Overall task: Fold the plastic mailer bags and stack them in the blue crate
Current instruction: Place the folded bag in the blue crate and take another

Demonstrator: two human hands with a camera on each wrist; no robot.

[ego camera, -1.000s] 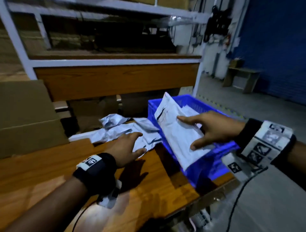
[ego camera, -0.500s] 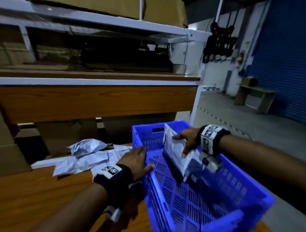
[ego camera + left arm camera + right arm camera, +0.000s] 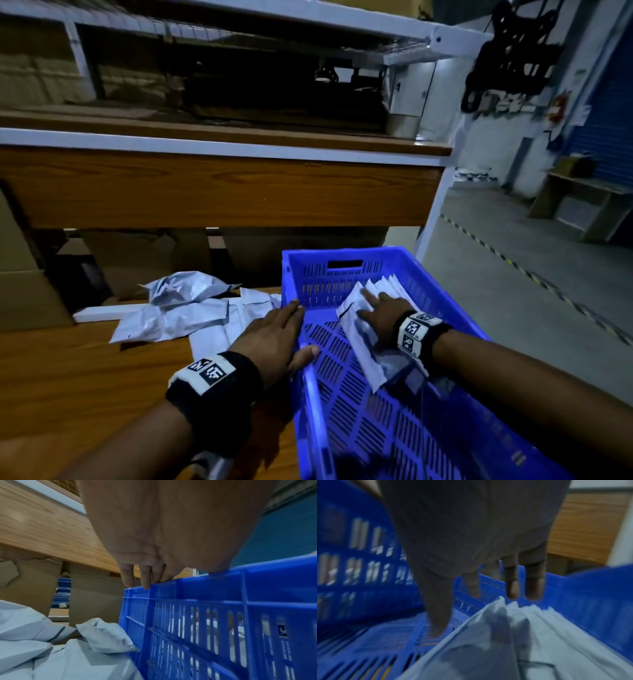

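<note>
The blue crate (image 3: 339,404) stands at the table's right end, its slatted wall (image 3: 214,622) close in the left wrist view. Several folded white mailer bags (image 3: 363,339) lean against its right side inside. My right hand (image 3: 378,310) lies flat on top of them with straight fingers (image 3: 534,585) above the white stack (image 3: 513,642). My left hand (image 3: 277,337) rests on the crate's left rim, fingers (image 3: 145,577) straight along the edge and thumb inside. Unfolded crumpled mailers (image 3: 171,308) lie on the wooden table to the left, also the white pile (image 3: 51,649).
A wooden table (image 3: 68,377) carries the crate and loose bags. A wooden shelf front (image 3: 219,188) with a white frame rises behind. Cardboard boxes (image 3: 30,298) stand at the left and under the shelf. Open concrete floor (image 3: 513,274) lies to the right.
My right hand has lowered the folded mailer from upright onto the stack in the crate and now lies flat on it. The left hand moved onto the crate's rim.
</note>
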